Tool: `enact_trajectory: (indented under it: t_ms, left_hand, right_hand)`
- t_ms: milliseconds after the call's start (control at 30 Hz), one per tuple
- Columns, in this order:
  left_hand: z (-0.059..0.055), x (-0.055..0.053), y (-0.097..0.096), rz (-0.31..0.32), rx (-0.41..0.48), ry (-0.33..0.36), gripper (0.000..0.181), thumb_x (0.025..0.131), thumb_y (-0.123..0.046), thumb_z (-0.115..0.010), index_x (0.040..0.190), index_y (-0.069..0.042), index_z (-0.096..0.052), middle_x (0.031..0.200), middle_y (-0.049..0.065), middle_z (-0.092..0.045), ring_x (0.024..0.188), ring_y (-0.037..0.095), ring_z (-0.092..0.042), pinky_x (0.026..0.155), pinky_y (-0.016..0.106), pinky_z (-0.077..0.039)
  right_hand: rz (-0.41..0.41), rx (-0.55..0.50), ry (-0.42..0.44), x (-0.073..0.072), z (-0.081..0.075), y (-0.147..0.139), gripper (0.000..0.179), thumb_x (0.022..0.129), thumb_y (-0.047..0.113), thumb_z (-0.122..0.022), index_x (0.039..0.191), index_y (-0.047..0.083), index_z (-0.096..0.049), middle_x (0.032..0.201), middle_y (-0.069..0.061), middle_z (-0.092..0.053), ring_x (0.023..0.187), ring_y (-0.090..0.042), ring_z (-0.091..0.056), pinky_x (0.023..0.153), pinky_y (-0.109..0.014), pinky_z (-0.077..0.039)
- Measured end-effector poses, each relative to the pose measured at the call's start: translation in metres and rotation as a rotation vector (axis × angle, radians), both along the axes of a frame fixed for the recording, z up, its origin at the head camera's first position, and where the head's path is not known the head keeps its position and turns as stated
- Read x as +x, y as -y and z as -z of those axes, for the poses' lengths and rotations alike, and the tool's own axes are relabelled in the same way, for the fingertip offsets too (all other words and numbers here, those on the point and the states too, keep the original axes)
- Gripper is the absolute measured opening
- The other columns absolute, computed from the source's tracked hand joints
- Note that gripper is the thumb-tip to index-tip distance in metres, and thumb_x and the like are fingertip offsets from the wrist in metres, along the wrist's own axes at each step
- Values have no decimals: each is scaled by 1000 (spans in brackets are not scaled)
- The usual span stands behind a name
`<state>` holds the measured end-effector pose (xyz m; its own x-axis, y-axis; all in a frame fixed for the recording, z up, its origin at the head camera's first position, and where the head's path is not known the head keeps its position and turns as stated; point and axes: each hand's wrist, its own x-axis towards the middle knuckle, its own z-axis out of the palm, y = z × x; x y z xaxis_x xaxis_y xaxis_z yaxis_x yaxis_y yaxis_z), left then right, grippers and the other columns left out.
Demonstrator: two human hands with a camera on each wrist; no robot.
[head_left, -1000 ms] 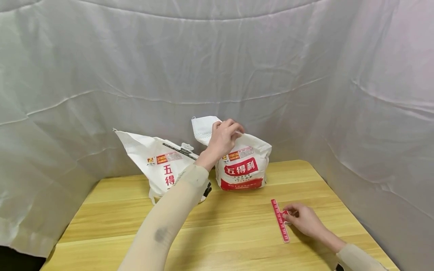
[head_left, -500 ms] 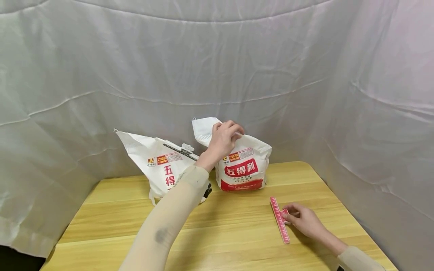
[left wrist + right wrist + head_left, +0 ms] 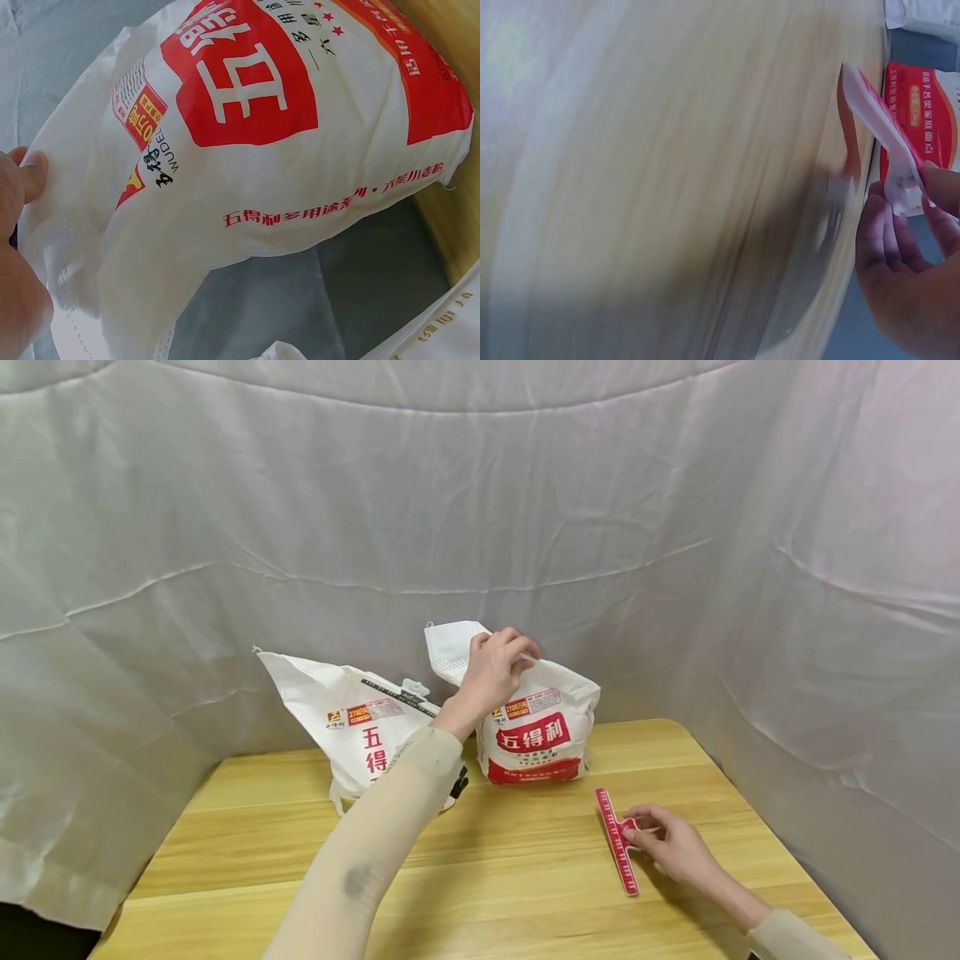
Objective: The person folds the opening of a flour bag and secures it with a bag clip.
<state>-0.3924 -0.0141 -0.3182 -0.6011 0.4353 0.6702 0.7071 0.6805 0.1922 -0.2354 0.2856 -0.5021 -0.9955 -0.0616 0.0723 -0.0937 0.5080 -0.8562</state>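
At the back of the table a white flour bag (image 3: 532, 727) with red print stands upright, its top folded over to the left. My left hand (image 3: 495, 668) pinches that top; in the left wrist view the thumb (image 3: 34, 176) presses on the white cloth. On the right, my right hand (image 3: 671, 847) holds a long red bag clip (image 3: 618, 843) by its handle, between thumb and fingers. The right wrist view shows the clip's (image 3: 885, 124) white underside above the wood, with its shadow beneath.
Left of that bag leans a second white flour bag (image 3: 352, 718) with a black-and-white clip (image 3: 401, 695) across its upper edge. A black clip (image 3: 460, 781) shows low beside it. Grey cloth (image 3: 480, 510) hangs behind and around the wooden table (image 3: 525, 893).
The red clip has shifted slightly toward the back and tilted a little in my right hand. My left hand stays on the bag's top.
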Motion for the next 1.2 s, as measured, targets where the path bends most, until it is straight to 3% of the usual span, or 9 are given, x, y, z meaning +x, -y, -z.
enact_trajectory:
  t_ms: [167, 533, 700, 933, 1200]
  left_hand:
    - [-1, 1, 1, -2, 4, -5, 10, 97, -11, -72, 105, -17, -74, 105, 1, -68, 107, 23, -63, 110, 49, -34]
    - [0, 1, 2, -2, 17, -11, 10, 97, -11, -73, 104, -17, -74, 106, 1, -68, 107, 23, -64, 111, 49, -33]
    - [1, 1, 1, 0, 18, -11, 10, 97, -11, -73, 104, -17, -74, 106, 1, -68, 108, 22, -63, 111, 49, -33]
    - [3, 2, 2, 1, 23, -14, 10, 97, -12, -73, 105, -17, -74, 105, 1, -68, 107, 22, -63, 111, 49, -33]
    - [4, 2, 1, -4, 12, -5, 10, 97, -12, -72, 105, -17, -74, 105, 0, -68, 109, 22, -63, 111, 49, -33]
  right_hand:
    - [32, -17, -33, 0, -4, 4, 37, 96, 8, -73, 130, -1, -64, 113, -18, -71, 86, -23, -70, 72, -32, -61]
    - [105, 31, -122, 2, -14, 13, 54, 95, 16, -77, 140, -7, -57, 123, -25, -70, 95, -20, -71, 78, -21, -57]
    - [151, 39, -146, 1, -15, 15, 49, 97, 21, -75, 137, -3, -61, 114, -20, -74, 94, -17, -71, 79, -20, -56]
    - [196, -17, -183, -3, -18, 19, 45, 98, 24, -74, 135, 1, -63, 111, -16, -74, 90, 1, -66, 78, -17, -55]
    - [226, -127, -269, -6, -25, 27, 41, 98, 18, -74, 133, -3, -64, 121, -23, -69, 92, 6, -63, 81, -10, -52]
